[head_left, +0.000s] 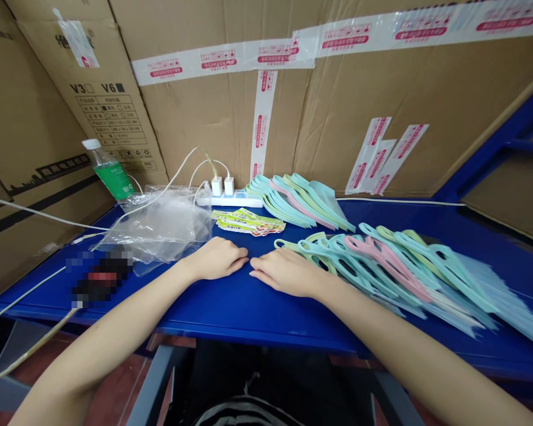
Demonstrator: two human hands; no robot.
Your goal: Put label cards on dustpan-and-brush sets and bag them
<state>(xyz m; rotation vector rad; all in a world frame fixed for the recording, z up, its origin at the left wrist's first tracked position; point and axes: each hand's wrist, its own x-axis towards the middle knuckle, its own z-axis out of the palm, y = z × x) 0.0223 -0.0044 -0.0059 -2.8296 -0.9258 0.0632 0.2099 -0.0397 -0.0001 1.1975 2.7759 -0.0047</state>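
My left hand (222, 258) rests on the blue table (231, 307) with its fingers curled into a fist. Close beside it, a small gap away, my right hand (286, 272) lies with its fingers folded in too. Nothing shows in either hand. Right of my right hand, overlapping pastel plastic tools (395, 266) with looped handles and flat translucent blades are spread out. A smaller stack of similar tools (297, 201) lies behind. Yellow-green printed cards (249, 222) are piled just beyond my hands. Clear plastic bags (160, 225) lie near my left hand.
A white power strip (240, 200) with plugged-in chargers stands at the back, its cables running left. At the back left, a green-labelled bottle (113, 177) leans. A pixelated dark object (102, 277) lies by my left forearm. Taped cardboard (204, 112) walls the rear.
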